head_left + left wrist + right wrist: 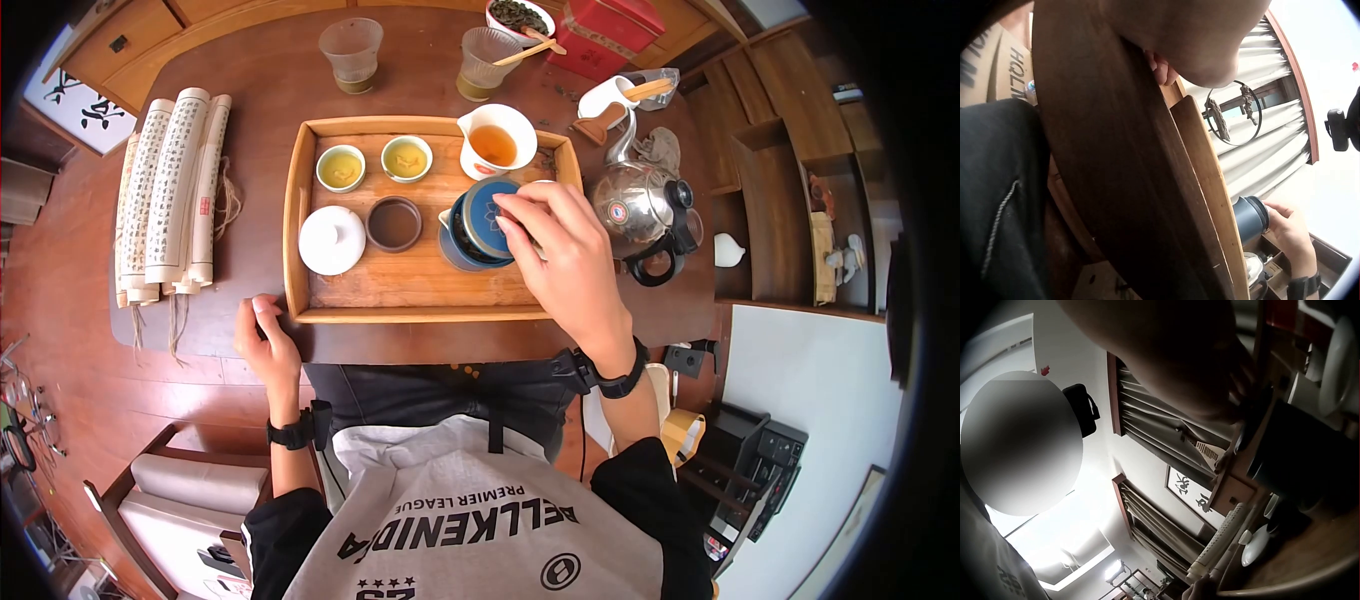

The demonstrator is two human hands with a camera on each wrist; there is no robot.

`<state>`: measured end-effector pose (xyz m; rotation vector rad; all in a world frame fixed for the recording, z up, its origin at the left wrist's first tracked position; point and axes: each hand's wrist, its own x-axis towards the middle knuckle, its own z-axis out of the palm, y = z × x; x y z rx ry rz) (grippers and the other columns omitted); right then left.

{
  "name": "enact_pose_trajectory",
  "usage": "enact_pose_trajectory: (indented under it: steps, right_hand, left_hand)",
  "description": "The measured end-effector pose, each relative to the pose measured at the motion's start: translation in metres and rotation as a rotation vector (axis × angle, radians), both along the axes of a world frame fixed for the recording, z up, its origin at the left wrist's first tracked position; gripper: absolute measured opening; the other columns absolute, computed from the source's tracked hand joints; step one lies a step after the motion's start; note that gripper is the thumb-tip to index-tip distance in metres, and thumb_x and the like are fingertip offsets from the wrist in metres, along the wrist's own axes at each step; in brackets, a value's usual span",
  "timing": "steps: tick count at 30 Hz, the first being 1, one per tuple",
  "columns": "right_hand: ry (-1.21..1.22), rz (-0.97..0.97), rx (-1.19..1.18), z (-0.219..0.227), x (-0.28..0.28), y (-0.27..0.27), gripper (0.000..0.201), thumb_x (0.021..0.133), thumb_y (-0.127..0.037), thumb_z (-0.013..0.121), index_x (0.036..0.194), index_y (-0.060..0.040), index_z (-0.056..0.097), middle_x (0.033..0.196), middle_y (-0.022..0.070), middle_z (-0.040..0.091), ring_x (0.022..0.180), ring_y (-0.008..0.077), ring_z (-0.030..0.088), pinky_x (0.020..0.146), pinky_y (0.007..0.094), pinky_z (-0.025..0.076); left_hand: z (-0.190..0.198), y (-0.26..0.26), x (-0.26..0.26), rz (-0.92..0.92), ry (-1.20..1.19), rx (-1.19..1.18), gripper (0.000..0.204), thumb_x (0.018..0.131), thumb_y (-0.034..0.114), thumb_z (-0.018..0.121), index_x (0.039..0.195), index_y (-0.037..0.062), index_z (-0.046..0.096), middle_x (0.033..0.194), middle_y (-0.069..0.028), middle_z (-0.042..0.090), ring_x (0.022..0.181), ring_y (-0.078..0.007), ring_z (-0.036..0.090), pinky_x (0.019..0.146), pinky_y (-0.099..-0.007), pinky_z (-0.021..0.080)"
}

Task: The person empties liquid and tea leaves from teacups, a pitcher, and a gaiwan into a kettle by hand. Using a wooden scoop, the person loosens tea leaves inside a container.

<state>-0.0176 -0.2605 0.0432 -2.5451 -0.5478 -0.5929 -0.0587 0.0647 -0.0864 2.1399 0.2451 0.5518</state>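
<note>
With thumb and fingers, my right hand (568,262) pinches the round blue lid (489,222), which bears a pale flower mark. The lid sits tilted over a dark blue spouted teapot (462,252), and a dark gap shows along its left side. In the left wrist view the blue pot (1249,219) stands past the tray edge with the right fingers at its top. My left hand (268,345) rests at the table's front edge, fingers loosely curled, holding nothing. Left of the pot lie a brown cup (394,224) and a white lid (332,240).
The wooden tray (430,314) also holds two cups of pale tea (407,159) and a white pitcher (497,142) of amber tea. A steel kettle (635,205) stands right, bamboo scrolls (175,190) left. Two glasses (352,55) and a red box (607,35) are behind.
</note>
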Motion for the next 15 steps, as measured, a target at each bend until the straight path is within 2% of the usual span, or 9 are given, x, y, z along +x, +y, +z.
enact_pose_trajectory:
  steps: [14, 15]
  right_hand:
    - [0.069, 0.054, 0.007, -0.0054, -0.0032, 0.0058, 0.021, 0.079, -0.003, 0.071, 0.100, -0.0012, 0.068, 0.096, 0.0078, 0.059, 0.082, 0.0228, 0.059, 0.074, 0.0363, 0.050]
    - [0.069, 0.054, 0.006, -0.0059, -0.0027, 0.0054, 0.021, 0.079, -0.003, 0.071, 0.100, -0.0012, 0.068, 0.096, 0.0078, 0.059, 0.082, 0.0228, 0.059, 0.074, 0.0363, 0.050]
  left_hand:
    - [0.0014, -0.0011, 0.0011, -0.006, -0.015, -0.002, 0.028, 0.100, 0.014, 0.046, 0.083, -0.0032, 0.059, 0.068, -0.0101, 0.056, 0.063, -0.0197, 0.051, 0.059, -0.0319, 0.040]
    - [-0.0010, 0.0003, 0.0010, -0.013, -0.026, 0.004, 0.031, 0.101, 0.017, 0.045, 0.084, -0.0027, 0.061, 0.068, -0.0069, 0.055, 0.063, -0.0156, 0.049, 0.059, -0.0296, 0.039]
